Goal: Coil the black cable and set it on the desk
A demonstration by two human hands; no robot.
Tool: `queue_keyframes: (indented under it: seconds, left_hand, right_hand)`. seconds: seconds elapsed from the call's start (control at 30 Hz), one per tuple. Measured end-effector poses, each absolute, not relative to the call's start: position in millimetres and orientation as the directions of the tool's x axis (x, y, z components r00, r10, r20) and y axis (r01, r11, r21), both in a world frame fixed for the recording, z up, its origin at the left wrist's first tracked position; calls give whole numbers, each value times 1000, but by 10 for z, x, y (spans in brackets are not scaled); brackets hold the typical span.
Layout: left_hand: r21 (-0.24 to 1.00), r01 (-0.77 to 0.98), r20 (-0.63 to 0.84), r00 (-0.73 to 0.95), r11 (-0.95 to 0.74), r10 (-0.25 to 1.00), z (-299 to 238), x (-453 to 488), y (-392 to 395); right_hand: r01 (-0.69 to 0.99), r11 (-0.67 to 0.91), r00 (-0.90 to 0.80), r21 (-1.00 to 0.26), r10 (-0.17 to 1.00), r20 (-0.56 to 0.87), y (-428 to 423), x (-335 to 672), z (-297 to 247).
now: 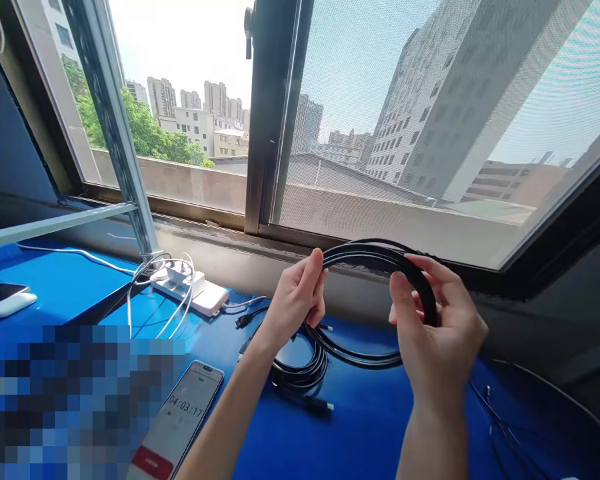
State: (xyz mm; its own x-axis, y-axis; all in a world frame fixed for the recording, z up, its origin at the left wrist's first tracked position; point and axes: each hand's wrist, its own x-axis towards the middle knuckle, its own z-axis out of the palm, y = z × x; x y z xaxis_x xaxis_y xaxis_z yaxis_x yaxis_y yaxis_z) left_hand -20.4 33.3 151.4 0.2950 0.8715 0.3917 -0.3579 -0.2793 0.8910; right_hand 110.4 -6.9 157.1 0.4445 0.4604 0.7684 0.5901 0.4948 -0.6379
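Observation:
A black cable (365, 252), wound into a loose coil of several turns, is held up between my two hands above the blue table. My left hand (300, 290) grips the coil's left side, thumb pointing up. On the right side, my right hand (437, 320) closes its thumb and fingers round the bundled turns. Behind and below my left hand lies a second coiled black cable (300, 373) on the table, with a dark plug showing at its front end. The ends of the held cable cannot be made out.
A phone (183, 413) showing a timer lies left of my left forearm. Behind it sits a white power strip (210, 298) with tangled white cords beside a metal post (115, 120). More thin black cables (510, 433) lie at the right. A window sill (220, 247) bounds the table (350, 433).

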Motion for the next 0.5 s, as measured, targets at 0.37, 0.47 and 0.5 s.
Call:
queue_keyframes:
  seconds: [0.37,0.47,0.5]
  left_hand:
    - [928,-335,286,366,-161,886,1591,-264,294]
    - [947,-292,247,405,-131,880,1585,-257,296]
    - [952,-274,240,403,-134,883,1579,-254,298]
  right_hand:
    - [682,534,311,-499,405,860,-31,1140,1526]
    - [744,525,257,-414,346,902,-31,1145,1547]
    - [760,519,240,-391,334,911,-31,1144,1553]
